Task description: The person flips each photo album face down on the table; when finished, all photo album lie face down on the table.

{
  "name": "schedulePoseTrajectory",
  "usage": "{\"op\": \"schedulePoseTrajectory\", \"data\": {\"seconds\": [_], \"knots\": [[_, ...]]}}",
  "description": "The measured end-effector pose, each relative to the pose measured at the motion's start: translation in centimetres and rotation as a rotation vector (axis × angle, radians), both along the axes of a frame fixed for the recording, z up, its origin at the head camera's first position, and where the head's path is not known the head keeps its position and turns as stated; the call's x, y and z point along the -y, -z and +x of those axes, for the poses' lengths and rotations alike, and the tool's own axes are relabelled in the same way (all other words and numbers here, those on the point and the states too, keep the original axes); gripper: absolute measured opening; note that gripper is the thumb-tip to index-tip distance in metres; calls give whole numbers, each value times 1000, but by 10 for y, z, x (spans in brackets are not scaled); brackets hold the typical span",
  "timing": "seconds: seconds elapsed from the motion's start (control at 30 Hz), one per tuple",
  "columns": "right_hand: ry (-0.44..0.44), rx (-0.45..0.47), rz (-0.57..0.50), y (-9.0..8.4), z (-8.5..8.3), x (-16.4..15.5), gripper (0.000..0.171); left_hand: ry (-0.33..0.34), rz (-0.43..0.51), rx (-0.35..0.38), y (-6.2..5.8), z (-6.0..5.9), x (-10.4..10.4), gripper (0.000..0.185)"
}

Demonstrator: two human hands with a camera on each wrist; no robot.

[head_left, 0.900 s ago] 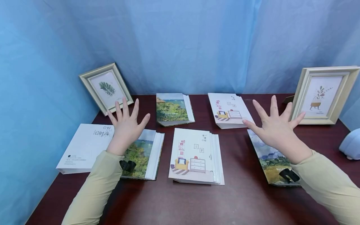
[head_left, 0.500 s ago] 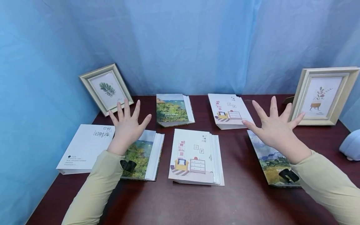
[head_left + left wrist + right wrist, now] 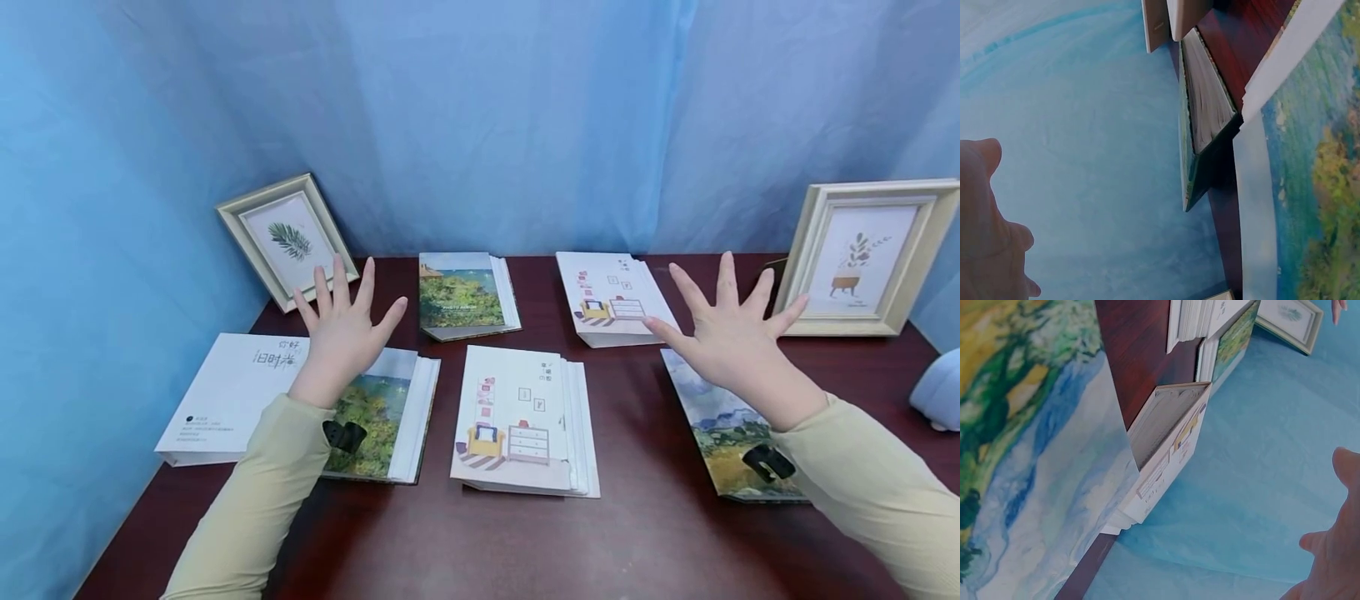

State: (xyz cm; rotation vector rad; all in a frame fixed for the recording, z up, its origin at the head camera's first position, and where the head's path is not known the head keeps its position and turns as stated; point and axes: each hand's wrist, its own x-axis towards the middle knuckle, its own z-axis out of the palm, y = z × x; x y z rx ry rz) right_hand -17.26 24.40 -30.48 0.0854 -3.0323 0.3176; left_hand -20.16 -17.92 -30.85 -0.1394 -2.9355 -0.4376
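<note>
My left hand (image 3: 337, 346) is held up with fingers spread and holds nothing. It overlaps a green landscape photo album (image 3: 375, 417) and a white album with Chinese lettering (image 3: 225, 400) at the left. With its fingers fanned out, my right hand (image 3: 735, 342) hovers over a landscape album with blue hills (image 3: 720, 425), which the hand and sleeve partly hide. Between the hands lies a white album with a drawn armchair and dresser (image 3: 510, 417). In the left wrist view, the landscape cover (image 3: 1316, 187) fills the right side, apart from the fingers (image 3: 1013, 234).
At the back lie a smaller landscape album (image 3: 461, 292) and another white furniture-print album (image 3: 611, 292). Picture frames stand at the back left (image 3: 288, 237) and right (image 3: 870, 258). A pale blue rounded object (image 3: 937, 392) sits at the right edge. Blue curtain (image 3: 495, 125) surrounds the dark red table (image 3: 510, 550).
Both hands stay raised and spread, with barely any movement. The whole head view shifts slightly; the albums and frames keep their places on the table.
</note>
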Motion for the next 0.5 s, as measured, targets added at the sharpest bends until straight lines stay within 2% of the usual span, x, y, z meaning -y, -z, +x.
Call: {"op": "schedulePoseTrajectory", "data": {"seconds": [0.3, 0.5], "knots": [[-3, 12, 7, -6, -7, 2, 85, 16, 0, -20, -13, -8, -16, 79], [-14, 34, -20, -5, -17, 1, 87, 20, -14, -36, -22, -18, -31, 78]]}}
